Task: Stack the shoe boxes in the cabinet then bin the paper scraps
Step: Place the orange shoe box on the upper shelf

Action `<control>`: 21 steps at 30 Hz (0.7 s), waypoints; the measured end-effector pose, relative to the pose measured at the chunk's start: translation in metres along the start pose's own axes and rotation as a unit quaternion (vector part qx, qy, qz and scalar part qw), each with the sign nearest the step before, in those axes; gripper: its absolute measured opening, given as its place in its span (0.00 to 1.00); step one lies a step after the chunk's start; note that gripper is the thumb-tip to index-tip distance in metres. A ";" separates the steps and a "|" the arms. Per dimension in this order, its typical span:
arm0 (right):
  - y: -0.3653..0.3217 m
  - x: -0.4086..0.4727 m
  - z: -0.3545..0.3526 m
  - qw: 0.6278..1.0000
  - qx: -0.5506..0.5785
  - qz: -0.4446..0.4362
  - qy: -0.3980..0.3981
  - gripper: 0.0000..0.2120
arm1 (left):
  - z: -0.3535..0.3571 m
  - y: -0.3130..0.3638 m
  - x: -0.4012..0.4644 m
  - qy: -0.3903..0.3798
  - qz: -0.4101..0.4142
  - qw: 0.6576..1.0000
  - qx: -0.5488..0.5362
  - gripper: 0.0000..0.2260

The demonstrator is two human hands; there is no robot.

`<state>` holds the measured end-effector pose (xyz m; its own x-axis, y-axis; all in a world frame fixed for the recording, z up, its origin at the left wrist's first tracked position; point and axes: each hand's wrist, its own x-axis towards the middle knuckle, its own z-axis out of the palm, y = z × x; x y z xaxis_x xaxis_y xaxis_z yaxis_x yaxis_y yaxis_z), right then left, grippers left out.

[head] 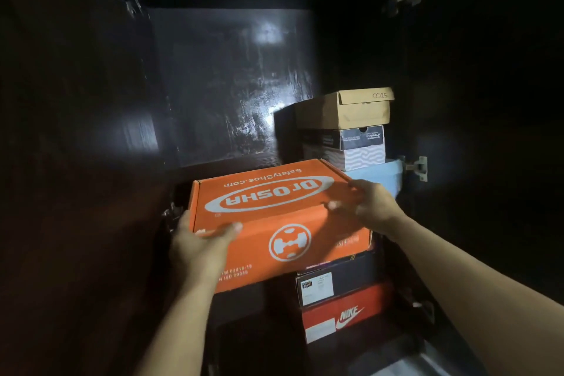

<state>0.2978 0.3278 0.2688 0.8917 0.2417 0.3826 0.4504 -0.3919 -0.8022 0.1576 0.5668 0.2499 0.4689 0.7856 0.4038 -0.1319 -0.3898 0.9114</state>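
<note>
We hold the orange Dr.Osha shoe box (274, 223) in the cabinet (229, 85) mouth, left hand (198, 241) and right hand (369, 203) fingers grasping opposite ends. Stiff cardboard, probably light (lid could slip); end grips suit it. Stacked boxes (345, 128) sit right.

Inside the open cabinet (232, 85), a stack of shoe boxes stands at the right. The Nike box (345, 314) sits lowest in view, a labelled box (335, 281) on it. Higher up and further back, a plain-lidded box (381, 177) carries the patterned box (360, 146), and the cardboard box (345, 110) tops the pile. In front, the Dr.Osha box (274, 223) sits between two hands, left hand (198, 247) at its near left corner, right hand (369, 204) at its right edge, overlapping the stack.
</note>
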 end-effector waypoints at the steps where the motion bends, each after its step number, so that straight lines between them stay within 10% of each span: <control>1: -0.001 0.004 0.005 0.999 -0.038 -0.006 0.036 0.33 | 0.007 -0.002 0.004 0.041 0.049 0.995 0.072 0.29; 7: 0.003 0.007 0.056 0.929 -0.229 -0.116 0.266 0.13 | 0.040 -0.020 -0.004 0.121 0.371 0.864 0.319 0.19; 12: 0.027 0.003 0.092 0.957 -0.209 -0.169 0.109 0.11 | 0.043 -0.057 0.007 0.032 0.352 0.830 0.432 0.35; 21: 0.007 0.043 0.121 0.932 -0.323 -0.091 -0.135 0.37 | 0.047 -0.069 0.050 -0.118 0.198 0.827 0.513 0.37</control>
<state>0.3334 0.4433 0.2240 0.7937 0.5366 0.2867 0.6034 -0.7544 -0.2584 0.2315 0.6100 0.2039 0.7397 0.4300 0.5176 0.4378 -0.8917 0.1151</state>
